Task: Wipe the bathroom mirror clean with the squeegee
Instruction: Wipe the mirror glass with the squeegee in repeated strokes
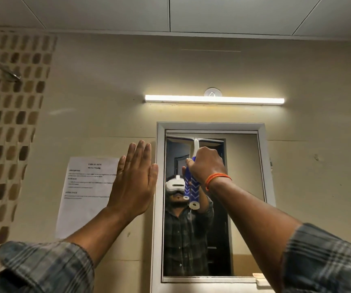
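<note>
Squeegee [194, 187] gripped in R hand [205, 163], blade at mirror [244, 208] top, L hand [135, 182] flat, fingers spread, on wall, paper notice [85, 195] headed "Mirror Wiping", rest illegible

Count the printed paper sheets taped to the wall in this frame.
1: a printed sheet on the wall left of the mirror, partly covered by the left hand. More could sit outside the view.
</note>
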